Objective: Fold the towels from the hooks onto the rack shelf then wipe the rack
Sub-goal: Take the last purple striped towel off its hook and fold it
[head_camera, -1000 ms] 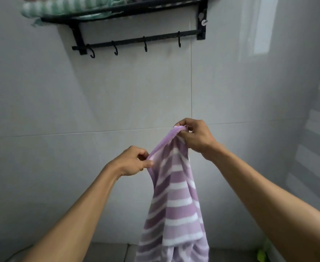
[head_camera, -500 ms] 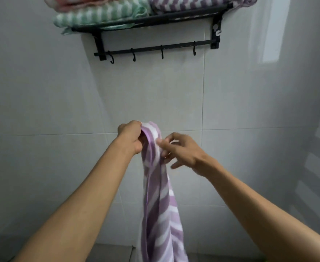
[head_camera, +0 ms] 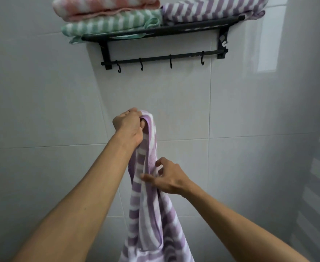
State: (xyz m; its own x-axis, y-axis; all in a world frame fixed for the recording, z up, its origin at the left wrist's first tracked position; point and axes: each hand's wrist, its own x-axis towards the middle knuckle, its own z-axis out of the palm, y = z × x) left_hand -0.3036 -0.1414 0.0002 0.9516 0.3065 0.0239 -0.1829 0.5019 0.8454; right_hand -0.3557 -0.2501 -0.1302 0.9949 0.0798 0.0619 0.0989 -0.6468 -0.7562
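You are clamping your left hand [head_camera: 129, 127] on the gathered top of the purple striped towel [head_camera: 151, 214], hanging it below the rack [head_camera: 155, 33], while your right hand [head_camera: 169, 178] is pinching its edge to line up a fold.

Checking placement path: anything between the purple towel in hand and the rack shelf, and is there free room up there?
Nothing visible blocks the way from the held purple striped towel up to the rack shelf. The shelf already holds a pink towel, green towel and purple towel across its width.
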